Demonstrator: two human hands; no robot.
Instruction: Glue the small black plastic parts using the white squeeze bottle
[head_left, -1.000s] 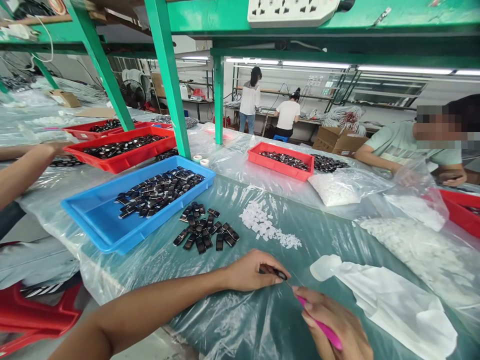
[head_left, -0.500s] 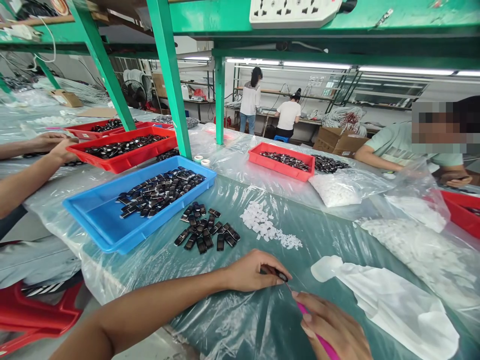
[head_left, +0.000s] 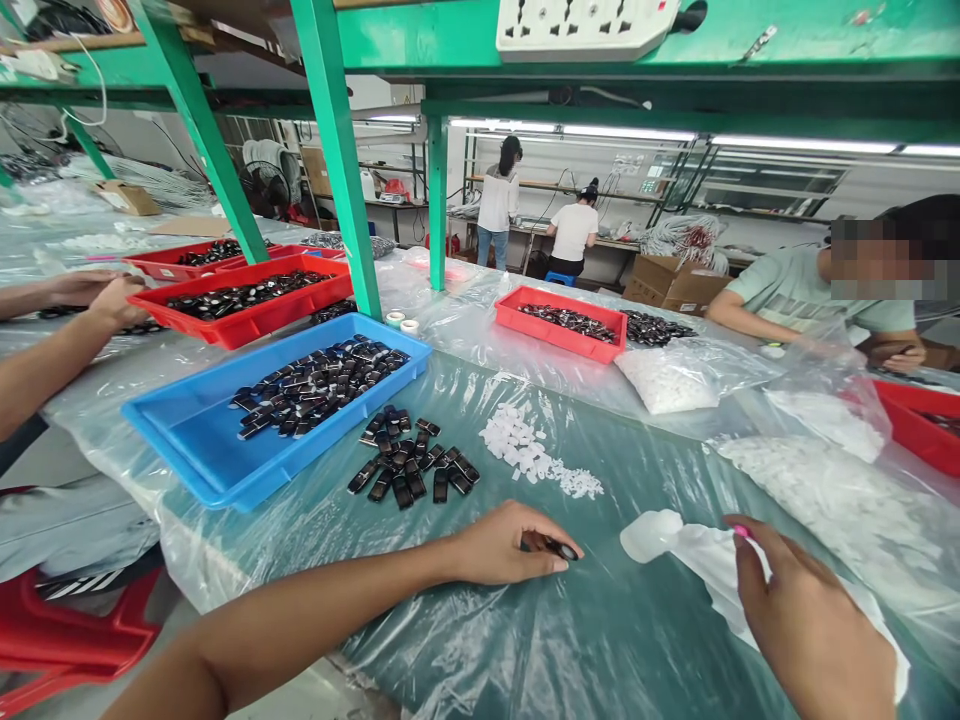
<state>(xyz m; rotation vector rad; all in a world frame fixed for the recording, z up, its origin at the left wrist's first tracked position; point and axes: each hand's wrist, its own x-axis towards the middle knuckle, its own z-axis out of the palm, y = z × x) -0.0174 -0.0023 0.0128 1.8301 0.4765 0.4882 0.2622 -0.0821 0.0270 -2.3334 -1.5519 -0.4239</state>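
Observation:
My left hand pinches a small glossy black piece between thumb and fingers, just above the plastic-covered table. At the right, my right hand is closed around a slim pink tool; only a bit of it shows by the fingertips. Under and beside that hand lies a crumpled white sheet with a rounded whitish blob at its left end. Loose black pieces of a similar look lie beyond my left hand. A scatter of small white bits is to their right.
A blue tray holds many black pieces. Red trays stand farther back. Clear bags of white parts lie along the right. Green posts rise from the table. Co-workers sit at both sides, including a person at right.
My right hand has moved right, away from my left hand, carrying the pink tool over to the white sheet. My left hand keeps its hold on the black piece.

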